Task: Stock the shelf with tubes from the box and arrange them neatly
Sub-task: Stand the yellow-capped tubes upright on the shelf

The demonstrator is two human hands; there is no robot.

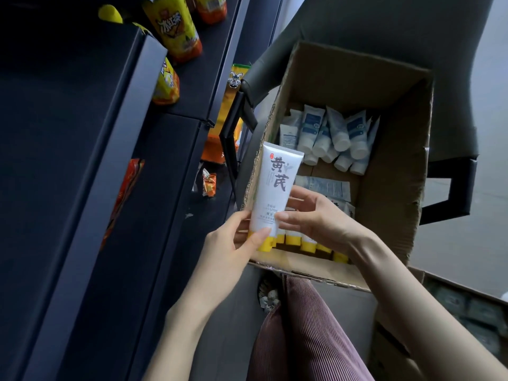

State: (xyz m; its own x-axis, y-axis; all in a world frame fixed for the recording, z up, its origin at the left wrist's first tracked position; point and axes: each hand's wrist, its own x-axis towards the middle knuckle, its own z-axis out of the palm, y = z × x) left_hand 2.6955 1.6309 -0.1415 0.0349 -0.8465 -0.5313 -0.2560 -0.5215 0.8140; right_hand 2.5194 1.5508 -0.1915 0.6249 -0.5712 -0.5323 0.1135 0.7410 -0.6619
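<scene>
With the white tube pinched near its yellow cap by the left hand and clasped mid-body by the right hand over the box's near-left corner, carry left to the dark shelf, stand cap-down, label outward.

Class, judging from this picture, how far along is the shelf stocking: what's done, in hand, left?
Done: nothing visible; the shelf shows only snack packets. In hand: left hand and right hand hold one yellow-capped tube above the box. Left: more yellow-capped tubes and blue-white tubes lie inside.
</scene>
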